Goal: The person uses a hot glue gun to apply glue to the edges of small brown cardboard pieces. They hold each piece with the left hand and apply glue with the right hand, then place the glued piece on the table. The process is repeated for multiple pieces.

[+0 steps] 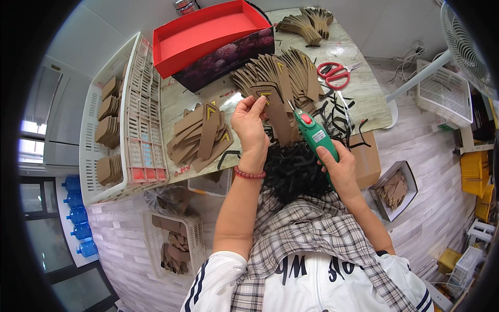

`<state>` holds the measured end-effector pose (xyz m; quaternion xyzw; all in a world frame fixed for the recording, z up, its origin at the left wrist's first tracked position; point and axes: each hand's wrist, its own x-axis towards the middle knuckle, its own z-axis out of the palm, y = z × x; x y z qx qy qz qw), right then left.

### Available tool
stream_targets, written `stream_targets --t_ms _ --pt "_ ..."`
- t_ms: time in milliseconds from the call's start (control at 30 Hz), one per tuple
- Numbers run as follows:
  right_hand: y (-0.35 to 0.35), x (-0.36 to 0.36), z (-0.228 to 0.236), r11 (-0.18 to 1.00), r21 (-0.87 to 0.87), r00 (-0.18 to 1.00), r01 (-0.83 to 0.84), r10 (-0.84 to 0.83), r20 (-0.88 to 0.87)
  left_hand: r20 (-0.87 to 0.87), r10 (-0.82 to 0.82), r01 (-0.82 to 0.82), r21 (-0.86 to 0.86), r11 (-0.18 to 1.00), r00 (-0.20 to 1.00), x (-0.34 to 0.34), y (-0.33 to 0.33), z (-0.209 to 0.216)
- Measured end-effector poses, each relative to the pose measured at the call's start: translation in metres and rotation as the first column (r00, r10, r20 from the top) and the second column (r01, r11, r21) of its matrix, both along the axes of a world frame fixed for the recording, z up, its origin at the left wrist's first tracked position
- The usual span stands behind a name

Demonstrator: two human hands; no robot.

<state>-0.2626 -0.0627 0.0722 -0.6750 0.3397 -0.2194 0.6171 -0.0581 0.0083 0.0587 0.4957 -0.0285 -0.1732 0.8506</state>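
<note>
My left hand [248,124] pinches a flat brown piece [277,115] with black edging and a yellow V-shaped mark near its top. In my right hand [340,164] is a green electric cutter [313,134] with a red button. Its pointed metal tip is close to the right edge of the brown piece; whether they touch I cannot tell. Below both hands lies a heap of black strip scraps [293,169]. Similar brown pieces lie in a loose pile [195,136] to the left, and more stand fanned out [260,73] just beyond.
Red-handled scissors [335,76] and loose black strips [338,112] lie on the table's right side. A red open box [213,28] stands at the back, beside a white crate [136,114] of brown pieces. A fan [468,36] stands at right; a box [396,192] is on the floor.
</note>
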Motion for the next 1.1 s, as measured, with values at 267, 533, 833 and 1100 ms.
stream_targets --t_ms 267,533,833,1100 --pt "0.001 -0.002 0.003 1.0 -0.003 0.999 -0.015 0.015 0.036 -0.077 -0.037 0.031 -0.08 0.996 0.996 -0.011 -0.005 0.011" --pt "-0.003 -0.004 0.009 1.0 0.025 0.999 0.005 -0.006 0.041 -0.087 -0.109 0.104 -0.057 0.993 0.99 -0.022 -0.008 0.01" --pt "-0.007 -0.004 0.014 0.999 0.046 0.998 -0.002 -0.001 0.06 -0.062 -0.155 0.154 -0.021 0.988 0.986 -0.026 -0.008 0.005" --pt "-0.009 -0.007 0.016 0.998 0.062 0.997 0.0 -0.004 0.077 0.035 -0.203 0.201 0.038 0.979 0.979 -0.022 -0.001 0.009"
